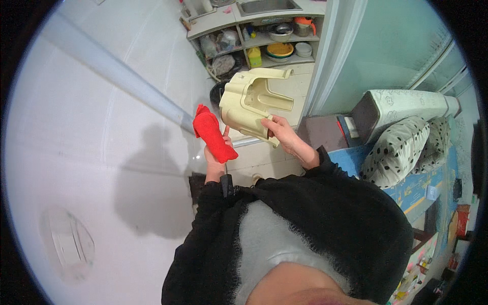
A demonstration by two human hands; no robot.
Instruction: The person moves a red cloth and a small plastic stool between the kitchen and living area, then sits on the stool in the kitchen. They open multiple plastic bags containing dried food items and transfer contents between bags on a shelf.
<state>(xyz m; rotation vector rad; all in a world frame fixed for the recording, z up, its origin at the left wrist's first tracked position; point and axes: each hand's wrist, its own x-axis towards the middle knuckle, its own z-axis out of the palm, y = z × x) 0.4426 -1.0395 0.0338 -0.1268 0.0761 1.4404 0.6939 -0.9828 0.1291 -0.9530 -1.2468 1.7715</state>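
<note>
My left hand (214, 161) holds a bunched red cloth (211, 136); most of its fingers are hidden behind the cloth. Just to the right, my right hand (283, 133) grips a cream plastic stool (239, 104) by its lower edge, fingers closed on it. The stool is tipped on its side in mid-air, with its legs pointing to the right and away from me. A narrow gap separates the cloth from the stool.
A white wall (117, 101) runs close along my left. Ahead, past a door frame (338, 56), open shelves (244, 44) hold basins and bottles beneath a metal sink (268, 6). To my right is a blue-covered bed (406, 188) with a spotted pillow (399, 152).
</note>
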